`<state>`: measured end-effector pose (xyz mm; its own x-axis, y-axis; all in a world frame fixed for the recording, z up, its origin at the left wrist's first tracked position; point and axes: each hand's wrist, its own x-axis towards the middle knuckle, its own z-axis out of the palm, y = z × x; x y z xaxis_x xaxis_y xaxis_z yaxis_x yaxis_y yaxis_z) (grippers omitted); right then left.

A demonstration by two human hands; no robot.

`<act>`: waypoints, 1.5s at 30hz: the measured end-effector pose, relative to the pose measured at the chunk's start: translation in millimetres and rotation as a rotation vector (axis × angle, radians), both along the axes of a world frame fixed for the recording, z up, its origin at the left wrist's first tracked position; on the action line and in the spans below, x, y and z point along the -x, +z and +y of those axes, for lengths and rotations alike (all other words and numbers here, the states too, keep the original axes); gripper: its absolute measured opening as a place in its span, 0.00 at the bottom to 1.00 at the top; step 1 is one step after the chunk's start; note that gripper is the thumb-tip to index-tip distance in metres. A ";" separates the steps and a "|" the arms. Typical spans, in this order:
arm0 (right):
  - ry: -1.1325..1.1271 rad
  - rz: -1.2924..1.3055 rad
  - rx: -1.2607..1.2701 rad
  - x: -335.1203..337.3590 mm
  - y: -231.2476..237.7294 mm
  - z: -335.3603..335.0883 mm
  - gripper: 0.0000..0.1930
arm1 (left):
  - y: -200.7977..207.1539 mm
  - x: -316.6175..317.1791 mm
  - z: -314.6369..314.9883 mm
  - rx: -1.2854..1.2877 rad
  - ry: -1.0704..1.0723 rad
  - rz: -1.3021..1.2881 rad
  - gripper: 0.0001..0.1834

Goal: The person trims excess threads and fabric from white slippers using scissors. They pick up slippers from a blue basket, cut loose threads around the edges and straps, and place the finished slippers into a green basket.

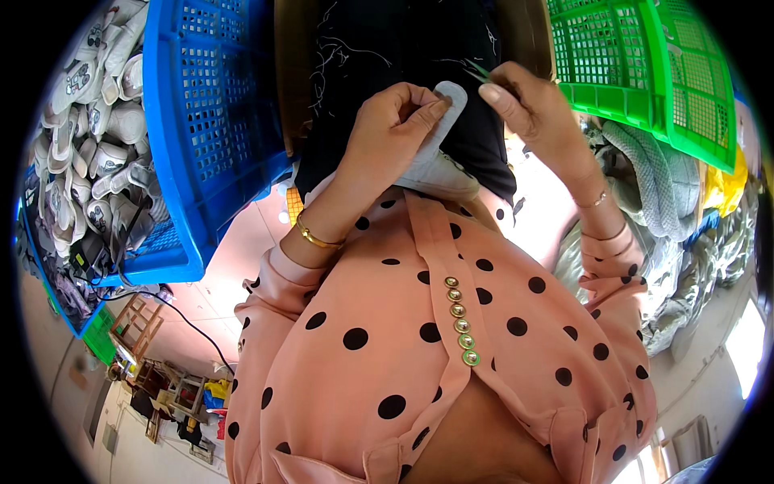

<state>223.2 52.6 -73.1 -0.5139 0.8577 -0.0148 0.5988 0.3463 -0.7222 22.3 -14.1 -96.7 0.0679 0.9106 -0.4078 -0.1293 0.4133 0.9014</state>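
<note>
Left hand [395, 129] is clamped on a pale grey shoe piece [439, 149], thumb and fingers closed over its upper, rounded end, which looks like a tongue or insole; the exact part cannot be told. Right hand [524, 101] is pinched shut on a thin green tool [477, 71], apparently small snips or tweezers, whose tip sits just beside the top of the shoe piece. The shoe piece lies against a dark cloth [387, 48] marked with loose pale threads, and both hands are over that cloth.

Left of the dark cloth stands a blue plastic crate [201, 121] with a perforated wall. Beyond the blue crate, further left, lies a heap of white and grey shoe uppers [89, 121]. Right of the dark cloth is a green plastic crate [645, 64], also perforated. Below the green crate is a pile of grey fabric [661, 202].

Each wrist carries a gold bangle [316, 236]. The person wears a pink garment with black dots [419, 339] and a row of gold buttons, below the hands in the head view.
</note>
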 end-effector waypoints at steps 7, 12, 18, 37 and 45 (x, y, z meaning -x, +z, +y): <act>-0.120 0.395 0.696 15.8 -35.1 -8.7 0.16 | -13.4 23.2 2.6 -0.272 0.058 0.384 0.07; -0.184 0.391 0.782 14.7 -30.1 -13.7 0.17 | -12.2 37.0 10.7 -0.826 0.190 1.106 0.19; -0.157 0.447 0.684 18.4 -25.7 -19.2 0.17 | -9.9 -5.6 -10.1 -0.720 0.036 0.739 0.14; -0.250 0.449 0.844 23.0 -9.8 -18.9 0.16 | -13.8 -6.9 -17.5 -0.411 0.085 0.181 0.04; -0.040 0.155 0.117 13.9 -25.6 -16.8 0.18 | -7.8 14.8 -1.5 -0.075 -0.117 0.117 0.17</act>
